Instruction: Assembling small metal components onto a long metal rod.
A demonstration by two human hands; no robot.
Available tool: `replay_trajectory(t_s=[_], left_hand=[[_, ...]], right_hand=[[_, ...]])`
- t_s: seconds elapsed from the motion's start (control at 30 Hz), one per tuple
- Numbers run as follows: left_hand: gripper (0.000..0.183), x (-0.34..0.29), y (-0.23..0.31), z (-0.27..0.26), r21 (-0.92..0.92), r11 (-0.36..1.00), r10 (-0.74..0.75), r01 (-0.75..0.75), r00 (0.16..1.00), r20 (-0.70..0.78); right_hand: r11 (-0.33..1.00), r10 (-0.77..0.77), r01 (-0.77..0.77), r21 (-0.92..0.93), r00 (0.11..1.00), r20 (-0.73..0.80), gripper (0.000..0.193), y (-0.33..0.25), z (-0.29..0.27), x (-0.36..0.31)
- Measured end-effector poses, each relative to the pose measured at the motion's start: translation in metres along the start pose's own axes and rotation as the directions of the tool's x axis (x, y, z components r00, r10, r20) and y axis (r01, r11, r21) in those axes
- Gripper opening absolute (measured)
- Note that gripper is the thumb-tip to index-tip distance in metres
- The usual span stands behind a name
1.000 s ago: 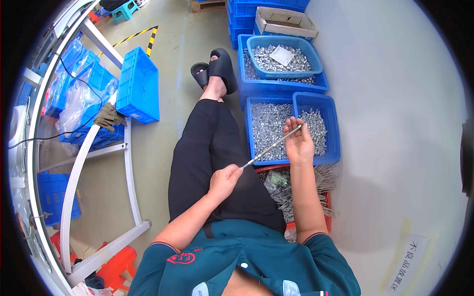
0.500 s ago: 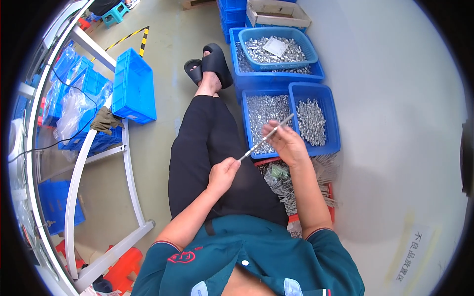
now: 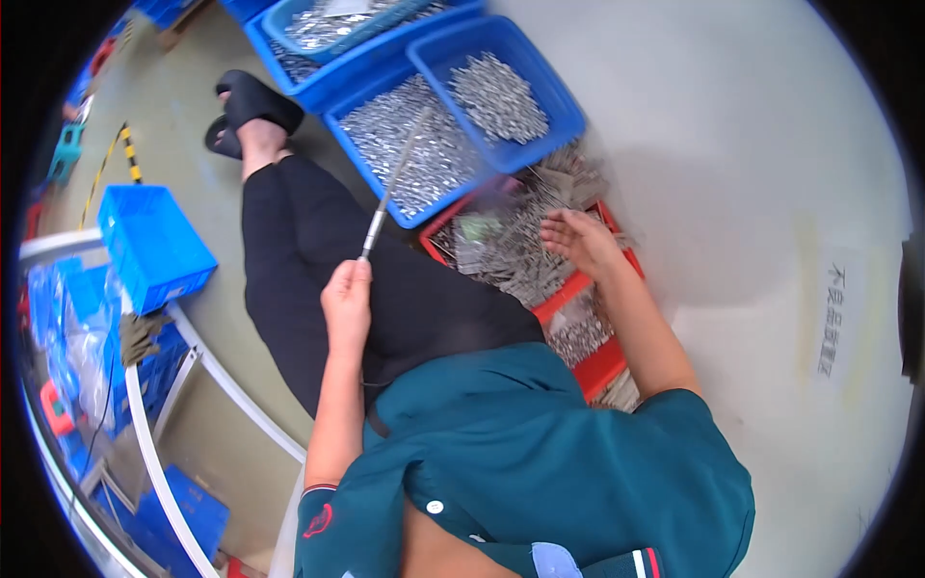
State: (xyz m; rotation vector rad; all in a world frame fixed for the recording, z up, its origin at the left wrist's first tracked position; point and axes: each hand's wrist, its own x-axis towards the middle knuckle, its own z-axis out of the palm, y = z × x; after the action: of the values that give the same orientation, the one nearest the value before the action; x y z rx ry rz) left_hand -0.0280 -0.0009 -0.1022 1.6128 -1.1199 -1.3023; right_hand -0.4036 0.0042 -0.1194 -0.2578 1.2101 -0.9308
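Observation:
My left hand is closed around the lower end of a thin metal rod, held slantwise above my lap. Short sleeve-like segments show along its lower part, while its far end reaches over a blue bin of small shiny metal parts. My right hand, empty with the fingers stretched out, hovers above a red bin. Many loose thin metal rods lie in that bin, beside a clear bag with something green.
A smaller blue bin of metal parts rests on the right of the larger one. Farther back stands a light-blue basket. To the left are a blue crate and a white frame. A pale wall borders the right.
My view has turned toward the right. My right hand has let go of the rod and moved back over the red bin. The left hand still holds the rod, now more upright.

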Motion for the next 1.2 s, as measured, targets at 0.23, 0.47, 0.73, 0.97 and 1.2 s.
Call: replay_trajectory(t_s=[0.23,0.47,0.73,0.97,1.2], left_hand=[[0.026,0.003,-0.003,0.005,-0.025,0.999,-0.028,0.03,0.999,0.045],[0.026,0.004,0.0,0.001,-0.057,0.998,-0.029,0.032,0.998,0.052],[0.029,0.0,-0.001,0.01,-0.106,0.991,-0.074,0.076,0.997,0.024],[0.029,-0.001,0.001,-0.002,-0.191,0.975,-0.113,0.112,0.994,0.003],[0.027,0.002,0.005,0.001,-0.157,0.982,-0.115,0.108,0.993,-0.035]], right_hand=[[0.977,0.127,-0.193,-0.094,0.872,-0.473,0.066,0.022,-0.11,-0.102],[0.906,0.063,-0.35,-0.238,0.668,-0.742,0.064,0.033,-0.144,-0.111],[0.478,-0.339,-0.259,-0.84,0.828,-0.448,0.037,0.04,-0.129,-0.065],[-0.029,-0.57,0.514,-0.857,0.696,0.436,0.036,0.013,0.078,0.053],[-0.437,-0.354,0.48,-0.761,0.685,0.636,0.063,0.026,0.162,0.141]])
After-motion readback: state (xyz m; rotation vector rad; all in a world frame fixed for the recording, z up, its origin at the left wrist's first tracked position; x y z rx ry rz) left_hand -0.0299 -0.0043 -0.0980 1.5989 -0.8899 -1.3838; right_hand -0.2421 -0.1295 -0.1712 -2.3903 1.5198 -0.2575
